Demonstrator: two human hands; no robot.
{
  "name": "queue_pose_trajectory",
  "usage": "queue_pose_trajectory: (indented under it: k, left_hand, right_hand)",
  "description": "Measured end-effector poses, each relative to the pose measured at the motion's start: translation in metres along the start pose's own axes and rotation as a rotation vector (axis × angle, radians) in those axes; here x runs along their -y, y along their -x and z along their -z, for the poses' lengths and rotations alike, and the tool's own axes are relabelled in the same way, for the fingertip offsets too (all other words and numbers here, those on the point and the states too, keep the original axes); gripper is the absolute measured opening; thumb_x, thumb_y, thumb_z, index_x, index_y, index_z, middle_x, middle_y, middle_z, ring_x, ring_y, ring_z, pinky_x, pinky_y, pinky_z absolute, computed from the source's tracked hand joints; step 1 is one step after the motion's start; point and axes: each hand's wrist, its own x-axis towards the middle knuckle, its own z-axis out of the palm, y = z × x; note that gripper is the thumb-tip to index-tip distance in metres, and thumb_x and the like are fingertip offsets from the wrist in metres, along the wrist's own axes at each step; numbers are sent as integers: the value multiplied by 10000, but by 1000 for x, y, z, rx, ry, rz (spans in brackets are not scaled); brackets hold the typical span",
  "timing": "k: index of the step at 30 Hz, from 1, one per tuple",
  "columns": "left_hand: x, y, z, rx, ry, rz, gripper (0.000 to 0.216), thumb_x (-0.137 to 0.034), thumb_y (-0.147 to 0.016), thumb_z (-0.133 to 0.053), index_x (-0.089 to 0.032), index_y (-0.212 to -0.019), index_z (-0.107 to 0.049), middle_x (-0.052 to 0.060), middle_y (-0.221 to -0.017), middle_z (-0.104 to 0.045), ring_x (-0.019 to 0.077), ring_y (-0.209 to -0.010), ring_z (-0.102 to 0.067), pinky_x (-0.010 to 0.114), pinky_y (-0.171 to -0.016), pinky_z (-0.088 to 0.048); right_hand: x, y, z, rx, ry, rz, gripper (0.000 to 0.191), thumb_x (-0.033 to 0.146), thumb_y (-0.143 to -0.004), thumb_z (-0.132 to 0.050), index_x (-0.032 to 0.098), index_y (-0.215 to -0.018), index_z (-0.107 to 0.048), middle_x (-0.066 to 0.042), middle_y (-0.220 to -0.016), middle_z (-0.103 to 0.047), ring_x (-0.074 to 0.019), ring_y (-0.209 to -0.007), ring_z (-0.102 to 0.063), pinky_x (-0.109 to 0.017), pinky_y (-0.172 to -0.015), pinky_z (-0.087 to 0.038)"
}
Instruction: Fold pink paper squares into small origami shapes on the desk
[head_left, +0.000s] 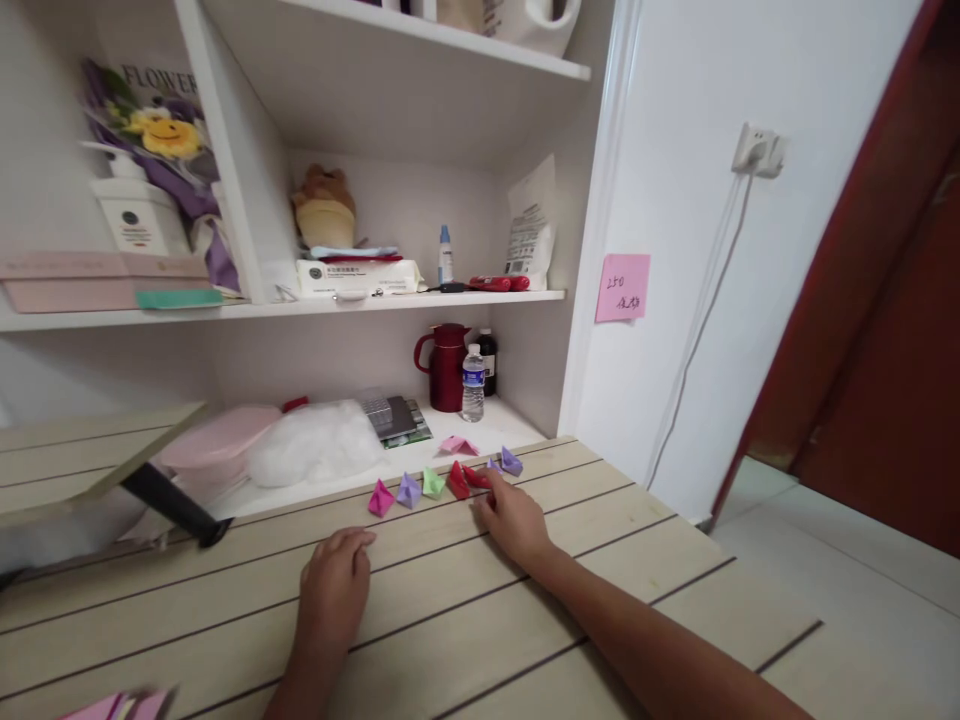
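A row of small folded paper boats runs along the far side of the table: a magenta boat [381, 498], a purple boat [409, 490], a green boat [433, 483], a red boat [458, 481] and further purple ones [511, 461]. My right hand [517, 518] reaches to this row, its fingertips closed on a second red boat [477, 478] beside the first. Its fingers hide part of that boat. Left of the row, my left hand [337, 572] rests loosely on the table, fingers slightly bent, with nothing visible in it.
Behind the boats lies a pink folded paper [457, 446]. On the low shelf stand a dark red jug [448, 370], a water bottle [473, 385] and a white plastic bag [315, 443]. Pink papers [120, 706] lie at the near left. A raised slatted panel [90, 450] is at left.
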Motion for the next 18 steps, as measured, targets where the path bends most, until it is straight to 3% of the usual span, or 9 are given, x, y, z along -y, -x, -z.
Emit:
queue_pose_trajectory:
  k: [5,8,18]
  left_hand:
    - [-12,8,8,18,-16,-7,383,-104,-883,-382,-178,-1033,-726,76,-1109,-733,234,-1086,-637,379,-982,-466]
    - [-23,25,15,61,-23,-74,390,-79,-878,-396,-180,-1073,-719,85,-1150,-715,242,-1115,-615,391,-987,-448]
    - [-38,133,65,247,4,-318,447,-86,-865,-428,-283,-1161,-698,51,-1292,-669,199,-1218,-586,426,-1040,-447]
  right_hand:
    - [12,21,4,75,47,54,225,197,-867,-548,258,-1042,-675,-28,-1011,-703,-194,-899,-628,-263,-734,-373]
    - [19,41,8,104,51,75,216,170,-858,-551,239,-1003,-694,-38,-1002,-695,-186,-907,-630,-264,-800,-388]
    - [41,126,30,174,-48,142,260,146,-823,-539,244,-1003,-699,-28,-948,-706,-204,-928,-627,-297,-865,-399]
